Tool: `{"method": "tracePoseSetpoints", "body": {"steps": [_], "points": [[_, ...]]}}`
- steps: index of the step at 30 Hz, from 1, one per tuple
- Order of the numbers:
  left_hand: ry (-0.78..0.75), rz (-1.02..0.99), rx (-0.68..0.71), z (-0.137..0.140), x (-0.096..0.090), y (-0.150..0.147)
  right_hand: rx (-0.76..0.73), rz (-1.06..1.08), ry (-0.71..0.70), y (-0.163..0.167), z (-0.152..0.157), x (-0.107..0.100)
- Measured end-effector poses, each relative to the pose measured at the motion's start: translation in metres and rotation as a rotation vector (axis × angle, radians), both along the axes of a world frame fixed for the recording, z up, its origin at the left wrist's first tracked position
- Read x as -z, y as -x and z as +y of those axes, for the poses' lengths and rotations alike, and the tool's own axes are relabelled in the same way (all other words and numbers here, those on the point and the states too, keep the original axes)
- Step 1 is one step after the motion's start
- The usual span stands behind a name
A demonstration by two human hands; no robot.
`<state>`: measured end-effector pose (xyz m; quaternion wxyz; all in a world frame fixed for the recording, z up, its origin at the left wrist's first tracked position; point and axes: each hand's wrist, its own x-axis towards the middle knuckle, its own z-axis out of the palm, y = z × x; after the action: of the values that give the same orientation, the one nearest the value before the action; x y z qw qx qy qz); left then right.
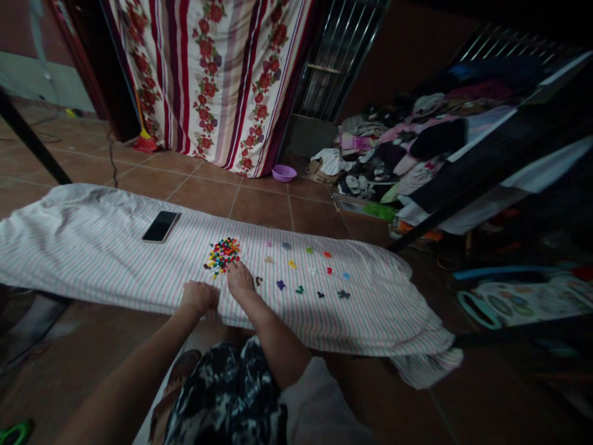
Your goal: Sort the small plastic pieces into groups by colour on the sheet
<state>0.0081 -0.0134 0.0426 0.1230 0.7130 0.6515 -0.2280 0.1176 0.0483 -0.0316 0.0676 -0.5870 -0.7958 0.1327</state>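
A heap of small, multicoloured bead-like pieces point(224, 254) lies on a striped cloth point(115, 272) that covers a long, narrow surface. My right hand point(241, 281) is at the heap's near right edge, its fingers bent and close together; whatever they pinch is too small to name. Lower and to the left, my left hand point(200, 298) is curled at the cloth's near edge, with its fingertips hidden. Right of the heap, small groups sorted by colour sit in rough rows, among them yellow pieces point(292, 264), purple pieces point(280, 285), dark green pieces point(300, 289) and grey pieces point(343, 295).
A phone point(161, 227) lies on the cloth left of the heap. Beyond, on the tiled floor, are a purple basin point(284, 173) and a red broom point(146, 141) beside a floral curtain point(208, 80). Piled clothes point(393, 148) fill the right back.
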Motion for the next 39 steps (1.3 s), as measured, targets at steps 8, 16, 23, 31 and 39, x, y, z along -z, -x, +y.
{"method": "tracePoseSetpoints", "body": {"steps": [8, 16, 23, 31, 39], "points": [[-0.020, 0.010, -0.007, 0.001, 0.009, 0.002, -0.024, 0.090, -0.069, -0.007, -0.009, 0.003], [-0.024, 0.009, 0.003, 0.000, 0.009, 0.002, -0.026, 0.323, -0.207, -0.037, -0.026, -0.008], [-0.029, 0.008, -0.001, 0.000, 0.013, 0.004, 0.214, 0.504, -0.369, -0.120, -0.036, 0.004], [-0.037, -0.004, -0.012, 0.002, 0.019, 0.007, 0.422, 0.380, -0.410, -0.215, -0.040, 0.021], [-0.023, 0.003, -0.032, 0.004, 0.024, 0.007, 0.377, 0.346, -0.376, -0.218, -0.031, 0.035]]}}
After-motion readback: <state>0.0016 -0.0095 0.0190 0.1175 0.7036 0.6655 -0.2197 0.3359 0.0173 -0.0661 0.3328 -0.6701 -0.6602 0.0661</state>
